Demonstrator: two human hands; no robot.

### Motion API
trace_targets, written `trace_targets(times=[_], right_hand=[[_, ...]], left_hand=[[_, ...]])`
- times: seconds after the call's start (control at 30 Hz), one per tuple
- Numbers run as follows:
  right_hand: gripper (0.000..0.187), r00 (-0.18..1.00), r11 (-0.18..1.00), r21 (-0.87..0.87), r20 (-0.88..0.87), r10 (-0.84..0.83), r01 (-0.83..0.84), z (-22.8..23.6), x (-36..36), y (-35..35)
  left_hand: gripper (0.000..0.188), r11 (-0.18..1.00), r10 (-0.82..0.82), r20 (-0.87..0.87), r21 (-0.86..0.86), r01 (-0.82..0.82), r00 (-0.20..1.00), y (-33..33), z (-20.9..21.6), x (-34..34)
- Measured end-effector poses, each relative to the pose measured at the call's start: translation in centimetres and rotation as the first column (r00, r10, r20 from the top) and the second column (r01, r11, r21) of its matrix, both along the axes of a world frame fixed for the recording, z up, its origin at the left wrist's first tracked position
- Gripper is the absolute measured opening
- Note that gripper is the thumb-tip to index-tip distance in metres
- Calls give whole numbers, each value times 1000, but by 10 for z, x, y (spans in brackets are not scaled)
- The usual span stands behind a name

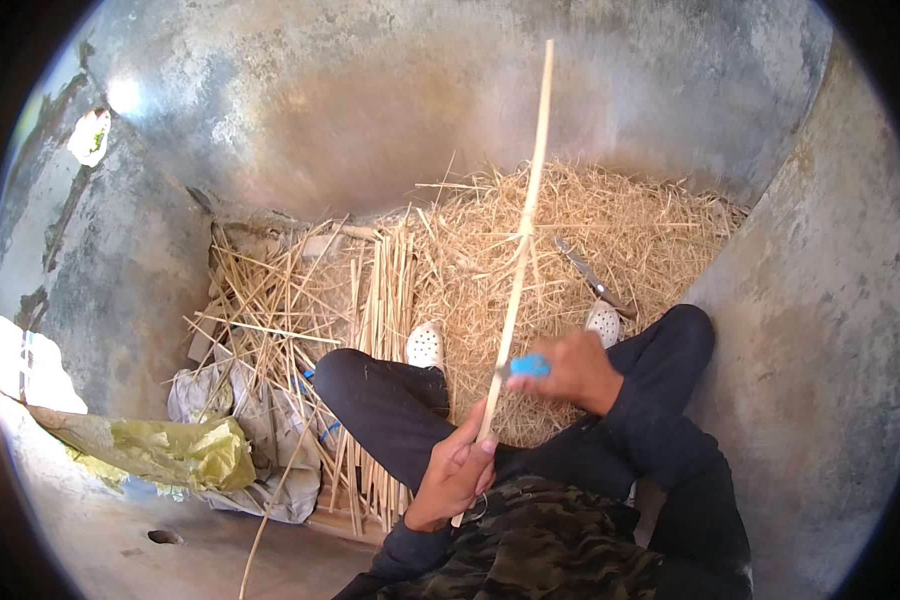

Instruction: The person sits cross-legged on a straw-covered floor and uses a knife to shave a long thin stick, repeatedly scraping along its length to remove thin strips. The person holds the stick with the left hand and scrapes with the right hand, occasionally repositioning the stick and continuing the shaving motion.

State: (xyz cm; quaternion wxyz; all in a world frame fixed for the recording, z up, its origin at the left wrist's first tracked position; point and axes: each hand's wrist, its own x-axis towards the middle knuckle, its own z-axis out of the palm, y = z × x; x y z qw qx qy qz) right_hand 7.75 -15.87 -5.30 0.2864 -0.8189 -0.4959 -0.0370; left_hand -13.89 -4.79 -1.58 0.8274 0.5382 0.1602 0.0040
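A long pale bamboo strip (532,190) rises from my lap toward the far wall, bent slightly at a node halfway up. My left hand (455,472) is closed around its lower part, and the butt end sticks out below. My right hand (575,370) grips a small blue-handled knife (530,366), whose short blade meets the strip just above my left hand. The right hand is a little blurred. Past it, a second knife (582,266) with a metal blade and a dark handle lies on the shavings, close to my right shoe.
A deep pile of shavings (650,215) spreads against the concrete wall (370,110). Left of my knee lie a row of split bamboo strips (385,290) and a loose tangle of sticks (260,285). Grey sacking (280,450) and a yellow sack (185,452) are at the left.
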Motion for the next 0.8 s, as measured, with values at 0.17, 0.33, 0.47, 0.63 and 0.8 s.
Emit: trace_targets(times=[0.17, 0.33, 0.47, 0.63, 0.8], right_hand=[[56, 967, 961, -111, 3, -256, 254, -4, 55, -1], [65, 998, 998, -8, 3, 58, -58, -6, -14, -10], [70, 999, 1000, 20, 48, 19, -20, -14, 1, -14], [68, 990, 988, 80, 20, -137, 135, -15, 44, -9], [70, 945, 942, 88, 22, -326, 323, -31, 87, 0]], left_hand=[[54, 998, -47, -41, 46, 49, 998, -6, 4, -2], [52, 990, -9, 4, 144, 8, 1000, -9, -9, -5], [51, 997, -18, 31, 77, 15, 999, -9, -8, 0], [53, 996, -37, 0, 77, 37, 999, -11, -3, 1], [53, 999, -45, -5, 10, 45, 999, -17, -8, -4]])
